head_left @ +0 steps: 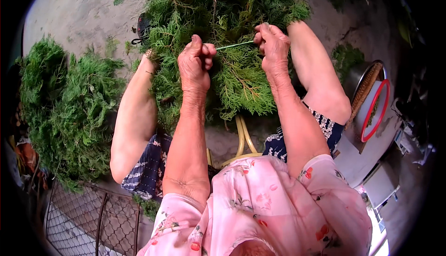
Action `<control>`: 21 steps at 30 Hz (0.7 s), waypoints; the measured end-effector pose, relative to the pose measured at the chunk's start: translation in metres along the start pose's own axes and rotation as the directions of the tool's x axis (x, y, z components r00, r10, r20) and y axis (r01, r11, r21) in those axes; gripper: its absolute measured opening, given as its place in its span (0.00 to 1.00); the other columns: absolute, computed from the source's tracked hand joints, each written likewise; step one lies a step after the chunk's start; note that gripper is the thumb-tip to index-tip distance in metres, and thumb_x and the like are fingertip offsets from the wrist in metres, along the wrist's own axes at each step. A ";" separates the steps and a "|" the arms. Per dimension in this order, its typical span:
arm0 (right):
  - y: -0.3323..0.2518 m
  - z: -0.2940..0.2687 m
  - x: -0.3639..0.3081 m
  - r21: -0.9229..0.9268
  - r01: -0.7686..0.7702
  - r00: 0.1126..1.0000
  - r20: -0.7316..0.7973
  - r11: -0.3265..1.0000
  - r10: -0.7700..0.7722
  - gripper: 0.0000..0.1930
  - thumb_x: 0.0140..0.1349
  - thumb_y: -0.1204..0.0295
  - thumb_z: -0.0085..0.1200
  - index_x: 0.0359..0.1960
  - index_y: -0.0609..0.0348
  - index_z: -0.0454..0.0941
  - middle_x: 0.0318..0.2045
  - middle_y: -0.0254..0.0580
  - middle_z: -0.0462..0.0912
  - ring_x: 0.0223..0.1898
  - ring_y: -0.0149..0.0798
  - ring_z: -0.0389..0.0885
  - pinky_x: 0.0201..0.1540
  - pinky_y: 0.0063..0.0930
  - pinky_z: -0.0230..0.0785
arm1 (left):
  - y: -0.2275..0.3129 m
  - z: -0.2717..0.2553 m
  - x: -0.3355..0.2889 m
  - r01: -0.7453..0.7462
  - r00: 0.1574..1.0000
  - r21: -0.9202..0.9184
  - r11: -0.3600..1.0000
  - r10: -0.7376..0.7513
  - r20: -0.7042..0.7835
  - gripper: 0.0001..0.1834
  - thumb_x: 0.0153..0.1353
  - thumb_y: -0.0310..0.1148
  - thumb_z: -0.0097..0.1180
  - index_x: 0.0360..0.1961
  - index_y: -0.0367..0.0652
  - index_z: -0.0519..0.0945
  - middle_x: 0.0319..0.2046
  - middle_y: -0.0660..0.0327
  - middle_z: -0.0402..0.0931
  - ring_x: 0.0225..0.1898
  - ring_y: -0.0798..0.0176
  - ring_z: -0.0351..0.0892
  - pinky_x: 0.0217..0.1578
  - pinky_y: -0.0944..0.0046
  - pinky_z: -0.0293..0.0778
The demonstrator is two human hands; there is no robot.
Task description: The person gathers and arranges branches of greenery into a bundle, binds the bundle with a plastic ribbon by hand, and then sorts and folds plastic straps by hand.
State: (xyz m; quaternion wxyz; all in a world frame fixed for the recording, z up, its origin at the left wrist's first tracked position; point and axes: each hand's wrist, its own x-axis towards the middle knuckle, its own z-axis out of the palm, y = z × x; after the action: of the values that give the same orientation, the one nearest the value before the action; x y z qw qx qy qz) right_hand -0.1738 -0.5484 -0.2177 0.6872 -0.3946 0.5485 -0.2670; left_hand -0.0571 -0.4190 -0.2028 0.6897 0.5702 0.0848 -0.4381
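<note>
Grey floor [93, 5] all around, strewn with loose greenery [347, 58]. Between the bare legs [134, 116], a broad pile of scale-leaved conifer sprays [237, 19]; seems placed there for easy reach from both sides. Off to the left, a second heap of similar foliage [76, 112], apparently set aside to leave room for the legs. To the right, a red-rimmed basin [389, 91]. Over the central pile, left hand [195, 63] and right hand [274, 46], each closed on a thin green strand [234, 46]. Runs straight from one to the other; probably gripped well apart to keep it taut.
</note>
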 end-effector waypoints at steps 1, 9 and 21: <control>0.001 0.002 -0.002 0.000 0.002 1.000 0.005 1.000 -0.002 0.12 0.56 0.66 0.54 0.24 0.65 0.75 0.14 0.33 0.72 0.14 0.23 0.63 0.18 0.17 0.53 | 0.002 0.006 -0.005 -0.118 0.993 0.061 0.991 0.119 -0.019 0.20 0.62 0.46 0.47 0.19 0.43 0.67 0.20 0.61 0.72 0.16 0.74 0.57 0.19 0.75 0.55; -0.010 0.031 -0.030 0.434 0.059 0.985 0.119 0.899 -0.122 0.12 0.60 0.66 0.51 0.30 0.66 0.72 0.12 0.34 0.70 0.16 0.27 0.66 0.24 0.21 0.61 | 0.007 0.021 -0.009 -0.135 0.978 -0.447 0.884 0.191 0.083 0.21 0.64 0.46 0.42 0.20 0.42 0.65 0.18 0.55 0.73 0.27 0.55 0.76 0.41 0.55 0.72; -0.094 0.049 -0.100 0.236 -0.095 0.909 0.417 0.967 -0.013 0.10 0.58 0.69 0.52 0.27 0.66 0.72 0.09 0.23 0.56 0.09 0.20 0.49 0.12 0.19 0.43 | 0.066 0.024 -0.095 -0.093 0.977 -0.536 0.839 0.179 0.112 0.23 0.62 0.47 0.44 0.16 0.46 0.61 0.11 0.64 0.54 0.15 0.63 0.54 0.29 0.59 0.64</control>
State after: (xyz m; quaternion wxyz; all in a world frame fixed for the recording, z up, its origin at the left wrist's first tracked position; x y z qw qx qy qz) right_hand -0.1463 -0.5076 -0.0812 0.8378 -0.3404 0.3597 -0.2297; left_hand -0.0775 -0.3933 -0.0890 0.8536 0.3269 0.1063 -0.3913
